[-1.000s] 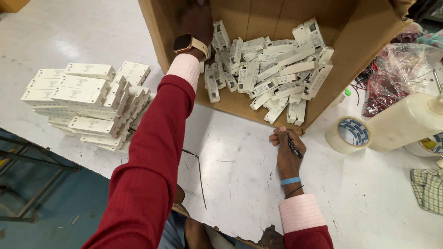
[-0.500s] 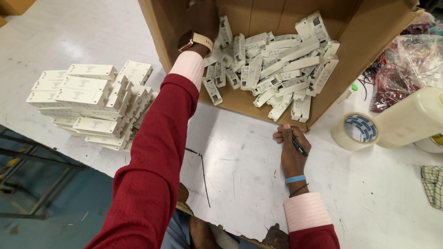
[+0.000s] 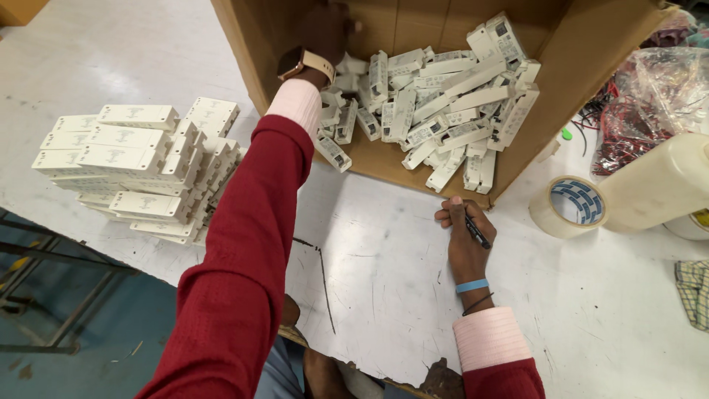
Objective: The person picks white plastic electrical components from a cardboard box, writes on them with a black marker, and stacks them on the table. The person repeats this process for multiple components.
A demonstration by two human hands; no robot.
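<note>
The heap of small white oblong plastic modules (image 3: pixel 443 111) is lying inside a large brown cardboard box (image 3: pixel 546 96) that is resting on its side on the white scuffed table (image 3: pixel 384 273), its open face turned toward the person. The left hand (image 3: pixel 325 33) is reaching deep into the box at the upper left edge of the heap; it is blurred and in shadow, so whether it is closing on a module cannot be told. A tan-strapped wristwatch (image 3: pixel 304 62) is sitting on that wrist above a pink cuff and a dark red sleeve. The right hand (image 3: pixel 464 233) is resting on the table just in front of the box's lower edge, its fingers curling around a black pen (image 3: pixel 477 232). A blue wristband (image 3: pixel 471 285) is circling that wrist. To the left, well apart from the box, a neat stack of the same white modules (image 3: pixel 140 170) is sitting near the table's edge. To the right, a roll of beige packing tape (image 3: pixel 569 207) is lying beside a white plastic jug (image 3: pixel 661 185).
</note>
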